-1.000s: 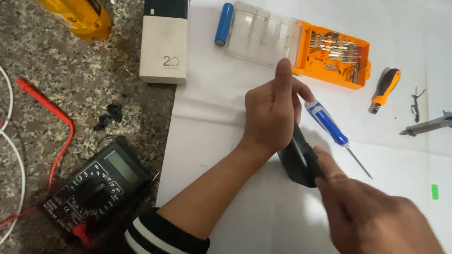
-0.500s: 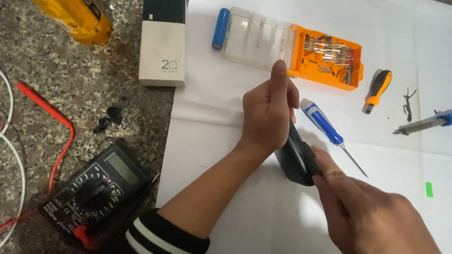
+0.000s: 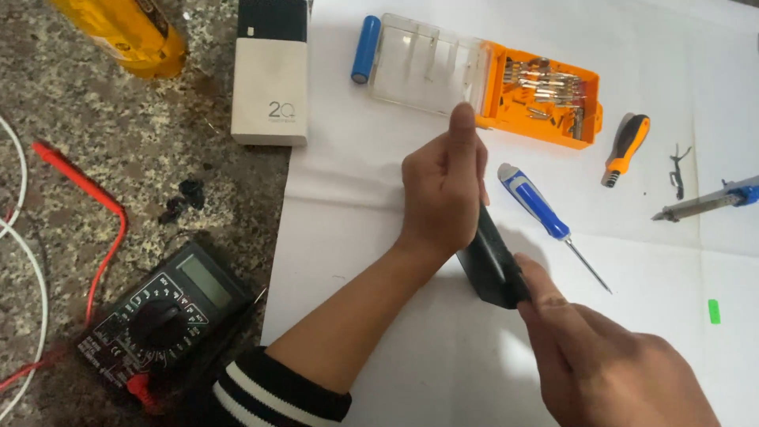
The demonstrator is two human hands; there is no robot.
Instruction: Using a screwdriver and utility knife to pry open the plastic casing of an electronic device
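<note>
Head view, looking down on white paper sheet (image 3: 379, 205) spread over speckled stone table (image 3: 95, 142). Small black casing (image 3: 490, 265) held on edge at middle of the paper, between both hands. Left hand (image 3: 443, 190) wrapped over its upper end, index finger raised straight, other fingers curled around the far side. Right hand (image 3: 609, 360) gripping the lower end, thumb pressed flat on the casing's edge. Striped cuff (image 3: 277, 395) at left forearm, low in frame.

Just right of the casing: blue-handled screwdriver (image 3: 545, 217) lying on the paper, tip pointing lower right, not touched. Beyond the hands: orange bit case (image 3: 545, 95) with clear lid (image 3: 427, 67) swung open to the left, bits visible inside. Blue cylindrical cell (image 3: 365, 49) beside the lid. Orange-and-black stubby driver (image 3: 626, 146) right of the case. Soldering iron (image 3: 704, 204) at right edge, tip pointing left. Small green mark (image 3: 714, 311) on paper at right.

Off the paper, on bare stone: white and black power bank (image 3: 270, 75), yellow tool (image 3: 126, 32) at top left, black multimeter (image 3: 166, 312) at lower left with red lead (image 3: 87, 198) looping above it, white cable (image 3: 28, 261) at left edge, small black bits (image 3: 183, 198) near centre
</note>
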